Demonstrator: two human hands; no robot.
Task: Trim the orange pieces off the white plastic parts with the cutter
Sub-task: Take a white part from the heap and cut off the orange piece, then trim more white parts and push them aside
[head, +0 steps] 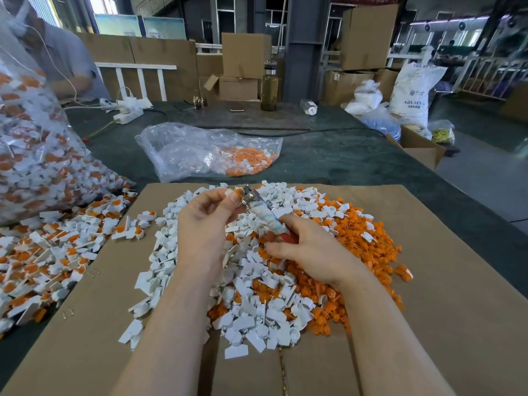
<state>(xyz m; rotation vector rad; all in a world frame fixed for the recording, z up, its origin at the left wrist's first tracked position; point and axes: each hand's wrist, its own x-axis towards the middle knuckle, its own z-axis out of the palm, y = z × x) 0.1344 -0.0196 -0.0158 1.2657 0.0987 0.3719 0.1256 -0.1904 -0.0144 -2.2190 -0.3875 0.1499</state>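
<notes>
head view: the left hand (pixel 205 215) pinches a white part (pixel 232 192) with its orange piece (pixel 238 191) at the cutter (pixel 258 208) head, above the trimmed pile (pixel 257 287) on the cardboard (pixel 428 324). the right hand (pixel 308 250) clamps its grip round the handles. a trimming cut seems underway; next likely calls for a squeeze.

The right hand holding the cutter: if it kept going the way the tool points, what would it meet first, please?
Most likely the white plastic part pinched in the left hand; the cutter in the right hand already has its metal head at that piece.
</notes>
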